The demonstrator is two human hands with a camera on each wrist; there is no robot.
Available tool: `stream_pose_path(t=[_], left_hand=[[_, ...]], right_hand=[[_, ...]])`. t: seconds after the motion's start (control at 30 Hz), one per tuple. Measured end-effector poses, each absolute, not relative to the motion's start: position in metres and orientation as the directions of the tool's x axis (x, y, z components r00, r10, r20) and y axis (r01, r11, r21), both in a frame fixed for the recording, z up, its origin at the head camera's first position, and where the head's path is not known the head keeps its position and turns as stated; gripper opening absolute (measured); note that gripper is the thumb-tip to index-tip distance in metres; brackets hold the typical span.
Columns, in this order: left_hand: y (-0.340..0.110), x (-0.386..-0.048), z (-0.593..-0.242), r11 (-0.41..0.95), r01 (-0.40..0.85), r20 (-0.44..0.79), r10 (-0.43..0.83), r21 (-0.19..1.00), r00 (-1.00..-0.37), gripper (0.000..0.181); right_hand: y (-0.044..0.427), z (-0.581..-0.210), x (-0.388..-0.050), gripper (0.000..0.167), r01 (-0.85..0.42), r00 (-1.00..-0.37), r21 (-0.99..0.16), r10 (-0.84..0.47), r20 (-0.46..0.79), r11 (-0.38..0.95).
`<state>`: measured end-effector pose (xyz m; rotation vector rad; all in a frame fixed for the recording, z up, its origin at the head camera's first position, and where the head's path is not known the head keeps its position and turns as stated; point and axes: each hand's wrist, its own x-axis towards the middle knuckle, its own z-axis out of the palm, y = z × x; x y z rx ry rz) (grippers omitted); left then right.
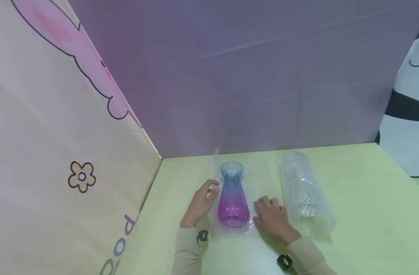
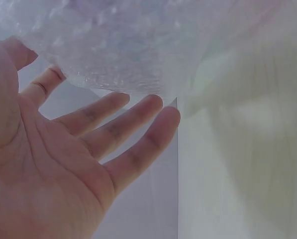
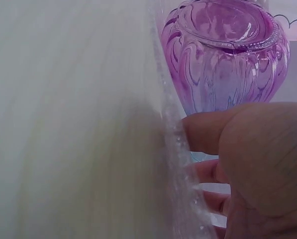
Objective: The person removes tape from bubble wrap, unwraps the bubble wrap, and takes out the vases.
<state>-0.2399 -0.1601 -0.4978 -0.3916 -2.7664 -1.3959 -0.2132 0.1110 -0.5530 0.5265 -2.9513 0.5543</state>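
Note:
A ribbed glass vase (image 1: 234, 198), blue at the neck and purple at the base, lies on a sheet of bubble wrap (image 1: 259, 177). My left hand (image 1: 202, 201) is at the sheet's left edge, beside the vase. In the left wrist view, the raised wrap (image 2: 113, 45) hangs over the fairly straight fingers (image 2: 138, 154), whose tips touch or nearly touch it. My right hand (image 1: 273, 217) rests on the sheet right of the vase, fingers spread. The right wrist view shows its thumb and fingers against the wrap edge (image 3: 180, 164), near the purple vase base (image 3: 228, 55).
Right of my right hand lies a second clear glass item wrapped in bubble wrap (image 1: 304, 191). The pale table (image 1: 361, 214) meets a grey-purple backdrop (image 1: 257, 76) at its far edge. A printed cloth panel (image 1: 51, 133) stands at the left.

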Motion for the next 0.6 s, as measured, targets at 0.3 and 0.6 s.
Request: stream_pose_path(t=[0.3,0.6], left_hand=[[-0.173,-0.238,-0.504,0.568,0.193,0.109,0.179,0.8,-0.978,0.035],[-0.188,-0.236,-0.513,0.606,0.171,0.124,0.12,0.777,-0.985,0.037]], right_hand=[[0.112,-0.554,-0.213,0.027,-0.358,-0.932,-0.33,-0.314,0.179,0.873],[0.111,-0.548,-0.212,0.025,-0.342,-0.939,-0.334,-0.315,0.136,0.878]])
